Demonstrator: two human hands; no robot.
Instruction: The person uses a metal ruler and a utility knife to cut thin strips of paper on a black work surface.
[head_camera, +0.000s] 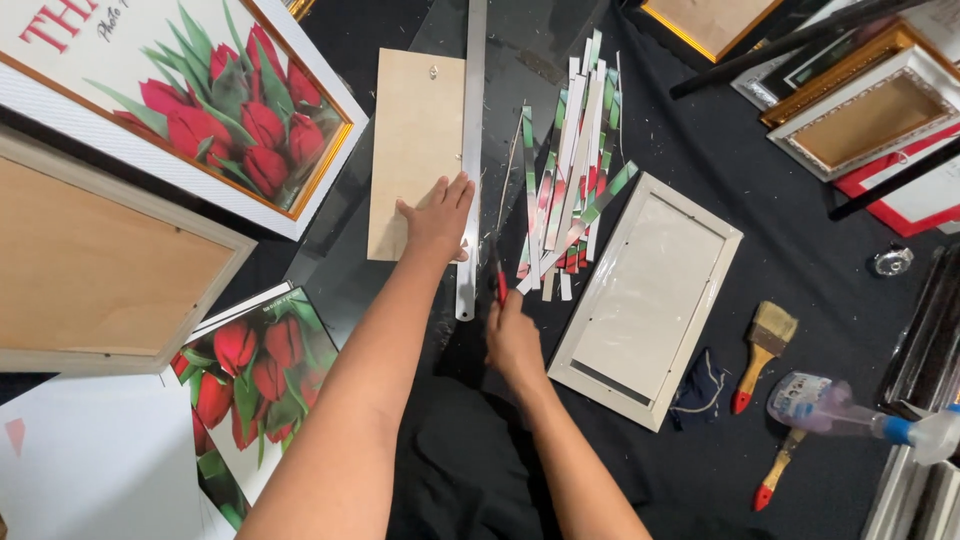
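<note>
My left hand (438, 220) lies flat with fingers spread, pressing a long metal ruler (472, 120) against the right edge of a tan backing board (410, 130). My right hand (512, 340) is shut on a red-handled cutter (497, 280) whose blade runs along the ruler's right side. Just right of the cutter is a pile of several cut paper strips (570, 170) in white, green and red.
A white frame (712, 268) lies face down to the right. Two paintbrushes (760, 350) and a spray bottle (850, 412) sit further right. Tulip prints (250, 370) and a framed tulip picture (200, 100) lie on the left, more frames (860, 110) at top right.
</note>
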